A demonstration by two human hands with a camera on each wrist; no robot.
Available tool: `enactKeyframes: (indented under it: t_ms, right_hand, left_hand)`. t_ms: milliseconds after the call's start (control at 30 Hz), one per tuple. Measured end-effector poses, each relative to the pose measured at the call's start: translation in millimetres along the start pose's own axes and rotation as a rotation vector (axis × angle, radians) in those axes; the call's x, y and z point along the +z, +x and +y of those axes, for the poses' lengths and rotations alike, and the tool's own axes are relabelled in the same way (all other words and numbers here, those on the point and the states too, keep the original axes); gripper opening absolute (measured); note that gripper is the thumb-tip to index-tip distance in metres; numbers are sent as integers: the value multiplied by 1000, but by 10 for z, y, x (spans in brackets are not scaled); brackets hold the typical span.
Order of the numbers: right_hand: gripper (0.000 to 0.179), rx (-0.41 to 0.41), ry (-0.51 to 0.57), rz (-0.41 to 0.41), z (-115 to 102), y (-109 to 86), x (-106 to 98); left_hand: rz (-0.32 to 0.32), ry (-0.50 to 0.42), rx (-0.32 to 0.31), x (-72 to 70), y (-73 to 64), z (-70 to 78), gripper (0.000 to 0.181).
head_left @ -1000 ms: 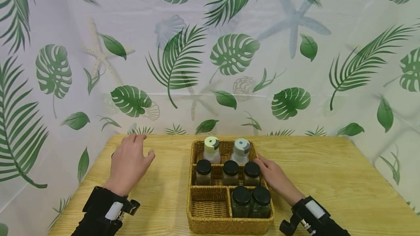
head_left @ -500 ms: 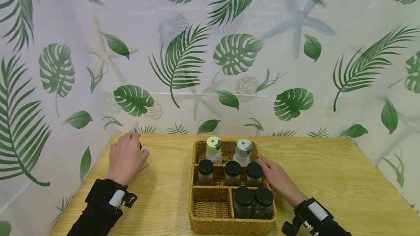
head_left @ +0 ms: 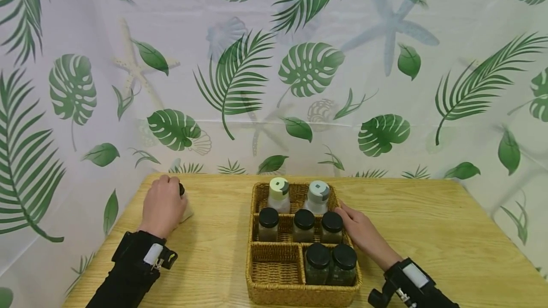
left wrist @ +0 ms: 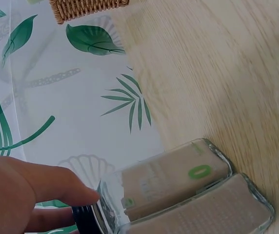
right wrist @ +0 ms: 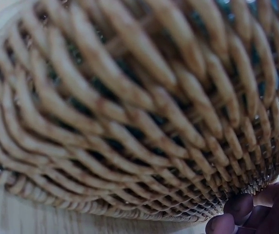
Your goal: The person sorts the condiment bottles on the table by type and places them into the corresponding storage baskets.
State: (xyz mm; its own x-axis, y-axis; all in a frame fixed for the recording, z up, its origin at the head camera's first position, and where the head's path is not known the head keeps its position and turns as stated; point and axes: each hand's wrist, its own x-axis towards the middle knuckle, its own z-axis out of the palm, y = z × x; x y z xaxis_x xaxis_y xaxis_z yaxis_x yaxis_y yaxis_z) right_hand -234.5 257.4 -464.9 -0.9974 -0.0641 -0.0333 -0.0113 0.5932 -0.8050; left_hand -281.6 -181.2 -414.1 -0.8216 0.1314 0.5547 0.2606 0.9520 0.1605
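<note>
At the table's left, my left hand (head_left: 162, 206) grips a square glass jar (head_left: 187, 211) by its black lid. In the left wrist view the jar (left wrist: 178, 180) holds pale brown contents and bears green print; the fingers (left wrist: 73, 187) are at its lid and neck. The jar's far side is hidden by the hand in the head view. My right hand (head_left: 364, 234) holds the right side of a woven wicker basket (head_left: 299, 294). Its curled fingertips (right wrist: 239, 207) touch the wickerwork low down in the right wrist view.
Divided into compartments, the basket holds a yellow-capped shaker (head_left: 278, 196), a grey-capped shaker (head_left: 317, 198) and several black-lidded jars (head_left: 269, 225). It stands on a wooden table (head_left: 428, 232). A leaf-patterned cloth (head_left: 257, 84) hangs behind the table's back edge.
My left hand, raised with fingers spread a second ago, has lowered slightly leftward and taken hold of the jar, which now shows beside it. The right hand and basket stay in place.
</note>
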Motion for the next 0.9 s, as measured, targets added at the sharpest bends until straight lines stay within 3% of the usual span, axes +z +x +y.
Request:
enactKeyframes:
  t_ms: [700, 900]
  right_hand:
    - [60, 16, -4, -5, 8, 7, 12]
    - [61, 11, 10, 3, 4, 2, 6]
  left_hand:
    - [-19, -79, 18, -7, -50, 30, 18]
    - [16, -99, 35, -48, -58, 100, 19]
